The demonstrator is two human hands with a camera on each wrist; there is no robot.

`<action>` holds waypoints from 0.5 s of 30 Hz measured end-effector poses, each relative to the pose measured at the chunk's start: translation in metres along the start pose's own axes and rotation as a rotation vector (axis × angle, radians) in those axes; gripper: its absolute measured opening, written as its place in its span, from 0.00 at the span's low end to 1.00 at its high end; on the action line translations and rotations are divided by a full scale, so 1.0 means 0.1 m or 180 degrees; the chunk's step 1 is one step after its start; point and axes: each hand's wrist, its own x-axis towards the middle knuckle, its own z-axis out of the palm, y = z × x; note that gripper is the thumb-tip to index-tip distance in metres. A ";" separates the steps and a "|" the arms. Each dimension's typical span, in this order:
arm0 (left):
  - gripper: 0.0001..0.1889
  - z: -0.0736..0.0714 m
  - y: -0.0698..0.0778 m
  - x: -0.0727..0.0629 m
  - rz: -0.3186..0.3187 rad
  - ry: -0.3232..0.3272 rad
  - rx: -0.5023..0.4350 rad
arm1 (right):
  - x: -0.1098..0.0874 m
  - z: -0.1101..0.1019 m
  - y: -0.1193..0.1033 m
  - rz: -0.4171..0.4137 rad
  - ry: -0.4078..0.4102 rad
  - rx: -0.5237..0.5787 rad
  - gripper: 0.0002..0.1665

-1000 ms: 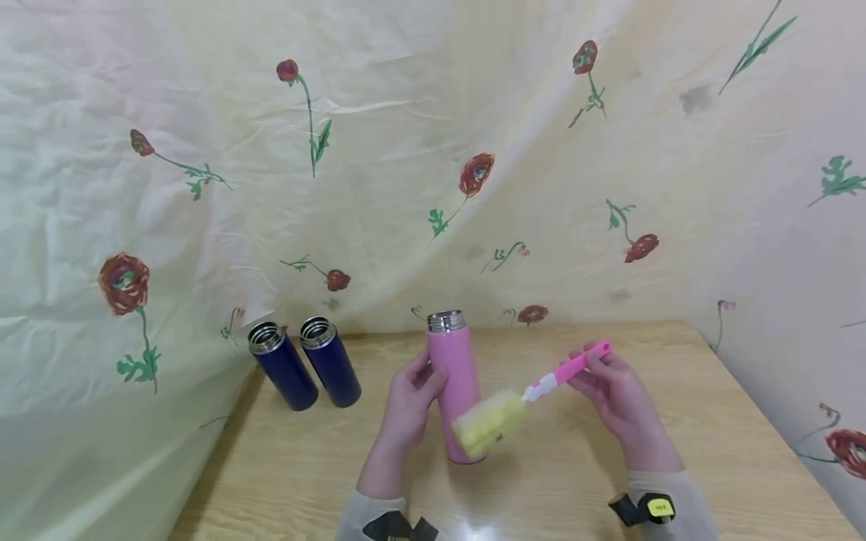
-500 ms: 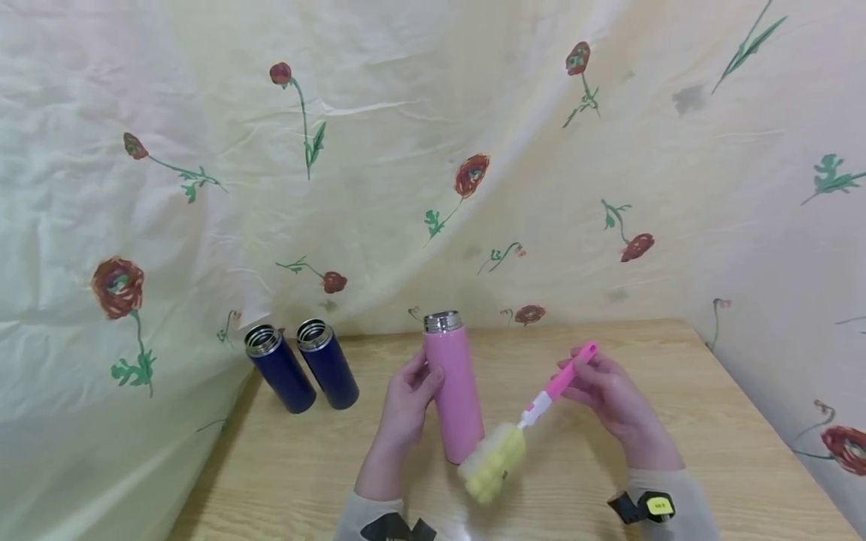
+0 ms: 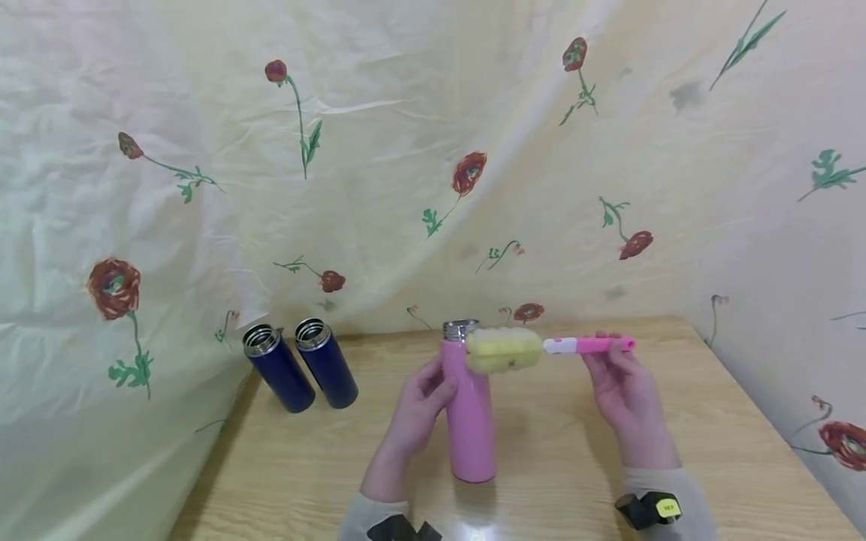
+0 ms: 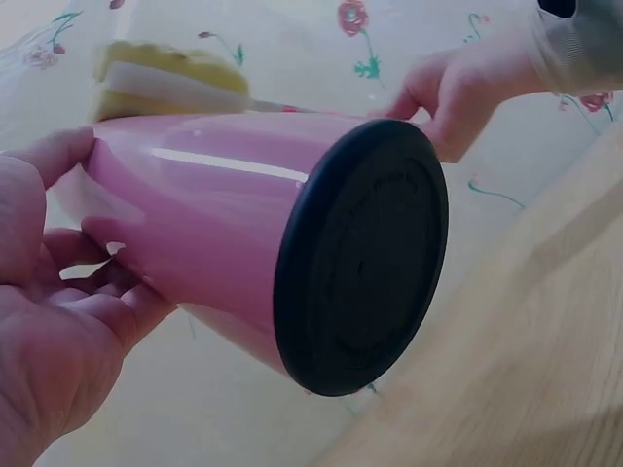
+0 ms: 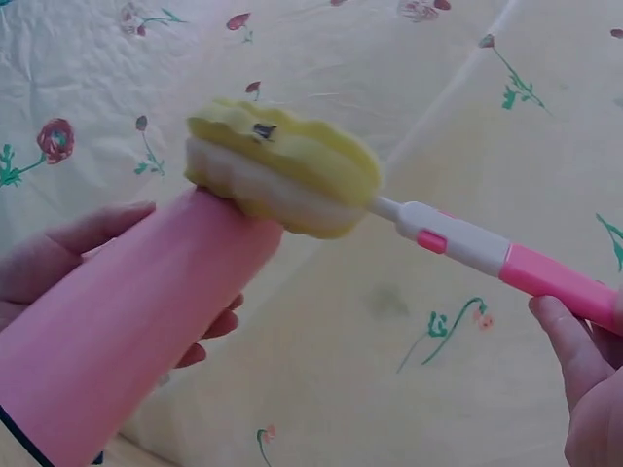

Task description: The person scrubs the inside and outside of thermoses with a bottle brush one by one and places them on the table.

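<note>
My left hand (image 3: 421, 402) grips a pink thermos bottle (image 3: 471, 428) round its upper side, holding it upright with its steel mouth uncovered. In the left wrist view the bottle's dark base (image 4: 365, 258) faces the camera, raised above the tabletop. My right hand (image 3: 624, 387) pinches the pink end of a sponge bottle brush (image 3: 564, 345), held level. The yellow and white sponge head (image 3: 504, 350) overlaps the bottle's neck in the head view. From the right wrist, the sponge (image 5: 282, 170) hides the bottle's mouth.
Two dark blue thermos bottles, a left one (image 3: 287, 379) and a right one (image 3: 333, 372), stand without lids at the back left of the wooden table (image 3: 555, 473). A flowered cloth (image 3: 379, 188) hangs behind and at both sides.
The sponge head has swung down past the bottle's lower part, then up to its neck, leaving the brush level. The bottle has shifted slightly right and toward me in my left hand.
</note>
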 end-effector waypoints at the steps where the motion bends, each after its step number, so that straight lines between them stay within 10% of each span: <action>1: 0.36 0.01 0.00 0.00 -0.0010 0.0018 0.0001 | 0.00 0.01 0.01 -0.0007 -0.0001 0.0038 0.08; 15: 0.35 0.03 0.03 0.01 -0.0082 0.0233 -0.0047 | -0.02 0.04 0.08 -0.0108 -0.0027 -0.0156 0.07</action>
